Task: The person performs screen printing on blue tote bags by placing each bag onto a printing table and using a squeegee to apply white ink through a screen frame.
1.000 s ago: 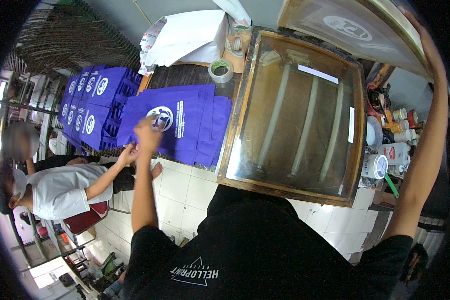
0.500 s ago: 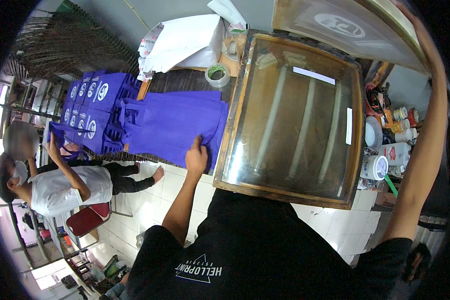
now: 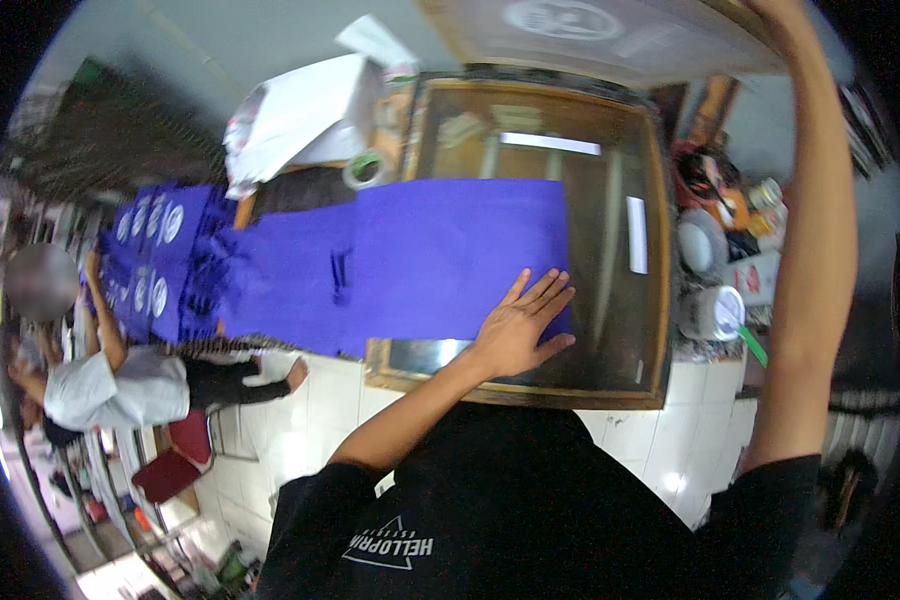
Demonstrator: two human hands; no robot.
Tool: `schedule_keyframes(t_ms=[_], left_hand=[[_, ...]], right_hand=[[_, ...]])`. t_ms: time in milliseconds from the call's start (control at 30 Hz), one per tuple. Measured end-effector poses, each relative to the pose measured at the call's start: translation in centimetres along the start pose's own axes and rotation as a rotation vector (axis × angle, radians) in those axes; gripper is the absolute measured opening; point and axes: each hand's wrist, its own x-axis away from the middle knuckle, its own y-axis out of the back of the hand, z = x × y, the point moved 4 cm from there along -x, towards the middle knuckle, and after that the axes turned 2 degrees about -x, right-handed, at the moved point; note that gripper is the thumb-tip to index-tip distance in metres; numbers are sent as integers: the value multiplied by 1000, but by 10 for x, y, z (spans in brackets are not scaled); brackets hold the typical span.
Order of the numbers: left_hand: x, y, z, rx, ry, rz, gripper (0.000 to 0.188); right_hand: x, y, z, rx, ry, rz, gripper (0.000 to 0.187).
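Here, the spread, unclenched fingers (image 3: 543, 286) of the left hand (image 3: 515, 330) rest flat on the purple bag's (image 3: 435, 250) right end. Plain side up, it lies partly over the glass (image 3: 615, 340), long axis running left to right. The right hand (image 3: 767, 6) meets the raised screen (image 3: 680, 40); its grip I cannot tell. The screen bears a pale round emblem (image 3: 560, 19), the shirt (image 3: 550, 500) upside-down white lettering (image 3: 395, 546).
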Motion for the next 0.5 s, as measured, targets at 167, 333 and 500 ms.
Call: schedule_keyframes(t_ms=[167, 333, 500], left_hand=[[-52, -22, -17, 285, 146, 66, 66], [-112, -2, 23, -100, 274, -81, 77], [-160, -20, 52, -280, 333, 53, 93]], right_hand=[[-5, 2, -1, 99, 58, 79, 52], [-8, 2, -16, 76, 194, -16, 48], [-3, 6, -11, 65, 175, 23, 45]])
